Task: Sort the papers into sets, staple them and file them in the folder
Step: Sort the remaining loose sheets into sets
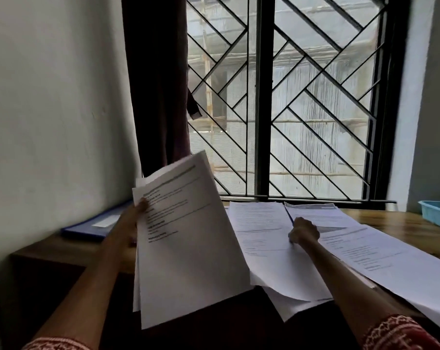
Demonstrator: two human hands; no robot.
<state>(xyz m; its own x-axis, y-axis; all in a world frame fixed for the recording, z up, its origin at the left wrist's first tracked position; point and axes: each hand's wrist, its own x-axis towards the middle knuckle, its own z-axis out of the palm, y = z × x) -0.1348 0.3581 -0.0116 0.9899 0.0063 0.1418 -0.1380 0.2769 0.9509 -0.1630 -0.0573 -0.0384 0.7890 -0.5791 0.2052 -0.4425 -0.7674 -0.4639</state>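
A sheaf of printed papers (188, 238) is held up off the desk (403, 221), tilted back toward the window, by the left hand (131, 223), whose fingers are curled round the sheaf's left edge with the thumb pressed on the front page. The print on that page is arranged under several bold headings, but it is too blurred to be read. To the right, loose sheets (272, 246) are spread overlapping across the desk (some hang over its near edge), and the right hand (303, 232) rests on them with its fingers curled down against the paper; whether a sheet is pinched or merely pressed cannot be told. A further printed page (380, 258) lies to the right of that hand, partly over the others, with lines of text too small to be made out. A blue folder (87, 226) with a white label is lying flat on the desk at the far left, against the wall, partly hidden behind the left forearm and the raised sheaf. A light-blue plastic tray (438, 214) sits at the desk's far right edge. Behind the desk a barred window (302, 97) and a dark curtain (158, 84) are seen.
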